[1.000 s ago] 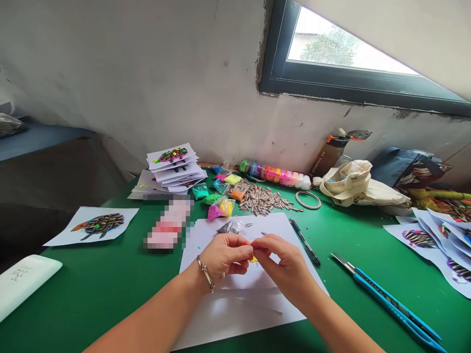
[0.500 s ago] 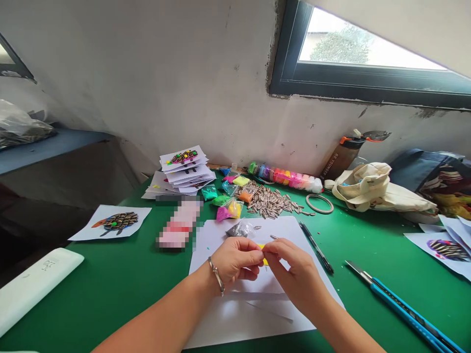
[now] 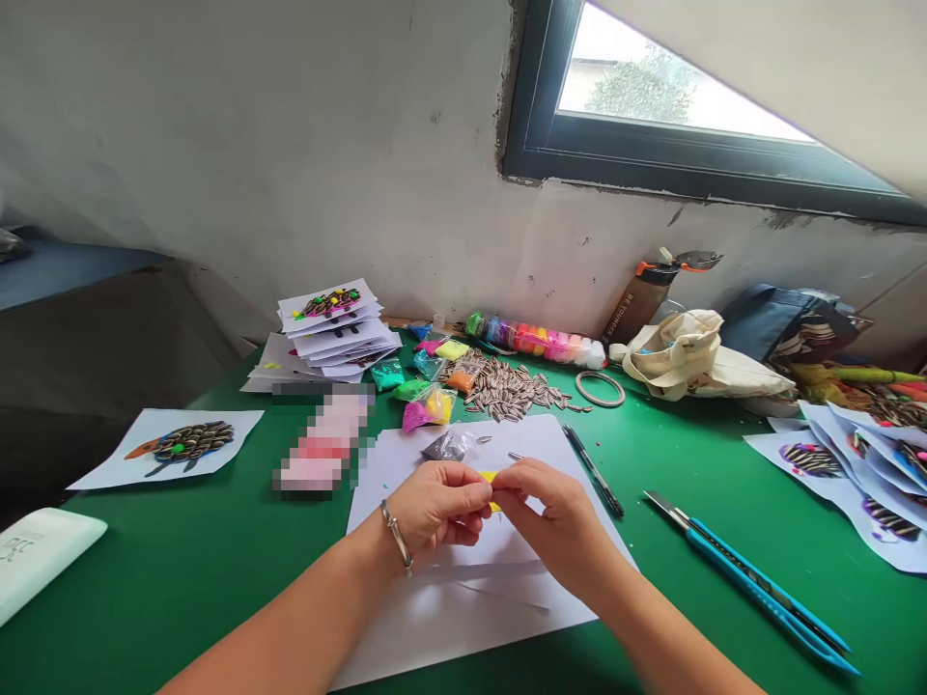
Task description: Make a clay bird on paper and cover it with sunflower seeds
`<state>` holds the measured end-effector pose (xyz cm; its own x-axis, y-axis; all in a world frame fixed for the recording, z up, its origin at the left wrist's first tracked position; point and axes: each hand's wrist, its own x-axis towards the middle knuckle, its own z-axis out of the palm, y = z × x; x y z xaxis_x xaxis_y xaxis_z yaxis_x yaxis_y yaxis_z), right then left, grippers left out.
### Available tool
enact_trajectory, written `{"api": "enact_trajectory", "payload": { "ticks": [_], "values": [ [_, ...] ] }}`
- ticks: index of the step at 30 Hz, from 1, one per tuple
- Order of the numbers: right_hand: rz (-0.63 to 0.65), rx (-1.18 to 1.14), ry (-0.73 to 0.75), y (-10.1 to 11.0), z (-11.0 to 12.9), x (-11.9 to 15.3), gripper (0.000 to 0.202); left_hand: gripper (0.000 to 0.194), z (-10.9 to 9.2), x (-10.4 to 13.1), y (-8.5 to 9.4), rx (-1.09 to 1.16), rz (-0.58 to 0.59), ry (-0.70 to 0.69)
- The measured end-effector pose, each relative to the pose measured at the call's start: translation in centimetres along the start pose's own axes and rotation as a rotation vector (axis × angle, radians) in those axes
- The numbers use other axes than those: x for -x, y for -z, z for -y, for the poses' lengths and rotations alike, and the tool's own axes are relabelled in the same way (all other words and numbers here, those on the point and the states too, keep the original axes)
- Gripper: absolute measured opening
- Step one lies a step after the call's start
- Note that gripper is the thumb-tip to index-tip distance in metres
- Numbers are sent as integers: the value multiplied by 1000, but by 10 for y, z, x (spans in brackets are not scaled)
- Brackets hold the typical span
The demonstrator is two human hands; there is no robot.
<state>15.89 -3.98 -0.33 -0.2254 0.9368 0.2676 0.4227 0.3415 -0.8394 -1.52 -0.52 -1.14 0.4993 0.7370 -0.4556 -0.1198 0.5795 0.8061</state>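
My left hand (image 3: 445, 504) and my right hand (image 3: 547, 510) meet fingertip to fingertip above a stack of white paper (image 3: 406, 627). Thumb and forefinger are pinched on each; whatever small thing lies between them is hidden. A bit of yellow (image 3: 488, 477) shows behind the fingertips, and I cannot tell whether it is held or lies on the paper. Just beyond the hands is a small clear bag of dark grey material (image 3: 449, 444), with a couple of single sunflower seeds (image 3: 485, 439) beside it. A black pen (image 3: 594, 470) lies along the paper's right edge.
A blue utility knife (image 3: 753, 584), blade out, lies right. Behind the paper are a sunflower seed heap (image 3: 507, 386), bags of coloured clay (image 3: 427, 407) and a tape roll (image 3: 600, 389). Seed-covered pictures (image 3: 195, 442) lie left, more in a stack (image 3: 333, 333). A bottle (image 3: 637, 299) stands behind.
The view has swung to the right, so everything sits further left and more pictures show at the right edge. Both hands keep the same pinched pose.
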Motion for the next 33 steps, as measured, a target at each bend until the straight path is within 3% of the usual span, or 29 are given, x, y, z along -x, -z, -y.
{"api": "enact_trajectory", "payload": {
  "ticks": [9,21,33],
  "values": [
    [6,-377,-305,4,0,-4,19,36,-2,2,0,37,-13,-3],
    [12,-405,-341,3,-5,-4,29,39,-9,4,-1,143,-68,-20],
    [-21,-690,-472,5,-11,-8,18,31,-23,3,15,158,-170,-133]
  ]
}}
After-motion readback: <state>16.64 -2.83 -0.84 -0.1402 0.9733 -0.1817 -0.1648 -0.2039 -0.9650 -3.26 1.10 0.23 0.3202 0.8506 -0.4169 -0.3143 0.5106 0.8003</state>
